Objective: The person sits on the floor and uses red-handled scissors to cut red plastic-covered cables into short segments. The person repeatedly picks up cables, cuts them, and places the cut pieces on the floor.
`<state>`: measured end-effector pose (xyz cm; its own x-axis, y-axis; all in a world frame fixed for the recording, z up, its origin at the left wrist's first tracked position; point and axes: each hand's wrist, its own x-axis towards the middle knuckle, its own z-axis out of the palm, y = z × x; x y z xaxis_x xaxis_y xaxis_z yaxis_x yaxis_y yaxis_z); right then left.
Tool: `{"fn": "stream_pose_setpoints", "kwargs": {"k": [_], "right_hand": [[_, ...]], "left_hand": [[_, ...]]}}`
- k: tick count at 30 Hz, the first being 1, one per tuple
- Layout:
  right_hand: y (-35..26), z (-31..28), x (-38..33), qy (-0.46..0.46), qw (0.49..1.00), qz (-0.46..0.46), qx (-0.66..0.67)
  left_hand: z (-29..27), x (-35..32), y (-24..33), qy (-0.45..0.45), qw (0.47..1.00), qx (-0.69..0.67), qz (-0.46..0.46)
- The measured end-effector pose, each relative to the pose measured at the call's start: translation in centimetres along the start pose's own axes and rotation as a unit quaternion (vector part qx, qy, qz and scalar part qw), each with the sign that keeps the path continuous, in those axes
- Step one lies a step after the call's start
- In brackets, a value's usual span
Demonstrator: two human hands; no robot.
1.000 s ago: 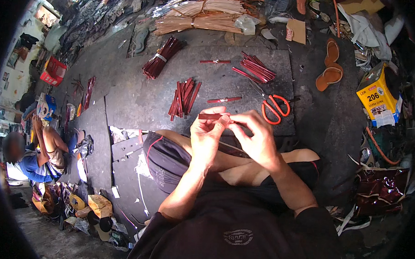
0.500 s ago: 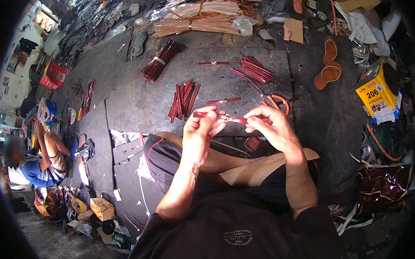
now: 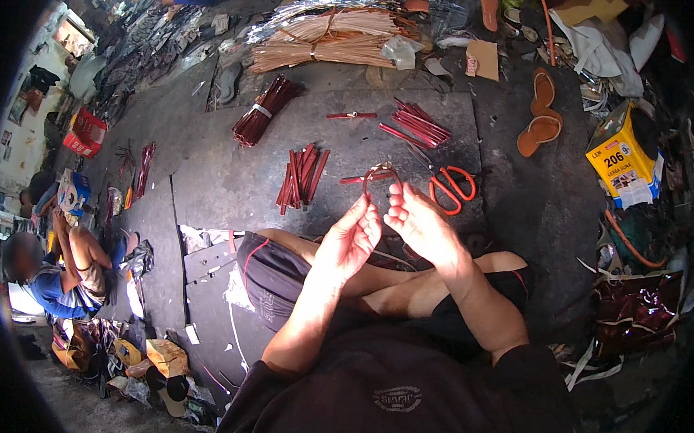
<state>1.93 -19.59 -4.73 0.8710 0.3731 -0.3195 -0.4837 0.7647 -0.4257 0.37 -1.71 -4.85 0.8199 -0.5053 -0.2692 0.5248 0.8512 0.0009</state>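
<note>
Both hands pinch one thin dark-red strip (image 3: 381, 174), bent into an arch above the lap: left hand (image 3: 351, 238) closes its fingertips on the left leg of the arch, right hand (image 3: 422, 226) on the right leg, other fingers loosely spread. Strip is raised clear of the dark mat (image 3: 224, 184), just in front of the crossed legs.

Risks, judged: strip looks springy; if either pinch loosens, the arch likely snaps straight and flicks out of the fingers. A tighter bend could kink or crack it at the crown.

Room: orange-handled scissors (image 3: 450, 187) lie just beyond the right hand, blades toward it, so a forward sweep could catch them. Loose pile of red strips (image 3: 301, 177) sits ahead-left, another fan of strips (image 3: 417, 124) farther out. Bare mat between these piles. Mat's near edge meets scrap pieces by the left knee. Seated person (image 3: 50, 273) far left, well apart.
</note>
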Motion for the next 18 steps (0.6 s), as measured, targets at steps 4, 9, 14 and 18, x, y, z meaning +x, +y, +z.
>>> {"fn": "stream_pose_setpoints", "kwargs": {"k": [4, 9, 14, 18], "right_hand": [[0.8, -0.3, 0.3, 0.016, 1.0, 0.005, 0.005], [1.2, 0.1, 0.3, 0.023, 1.0, 0.003, 0.004], [1.1, -0.4, 0.4, 0.004, 1.0, 0.008, 0.015], [-0.1, -0.3, 0.2, -0.017, 0.998, -0.007, -0.068]], "left_hand": [[0.1, 0.3, -0.7, 0.045, 0.999, 0.021, 0.008], [0.0, 0.6, -0.8, 0.031, 0.999, 0.015, 0.004], [0.3, 0.6, -0.8, 0.04, 0.999, 0.011, 0.002], [0.6, 0.4, 0.3, 0.104, 0.988, 0.098, 0.053]]}}
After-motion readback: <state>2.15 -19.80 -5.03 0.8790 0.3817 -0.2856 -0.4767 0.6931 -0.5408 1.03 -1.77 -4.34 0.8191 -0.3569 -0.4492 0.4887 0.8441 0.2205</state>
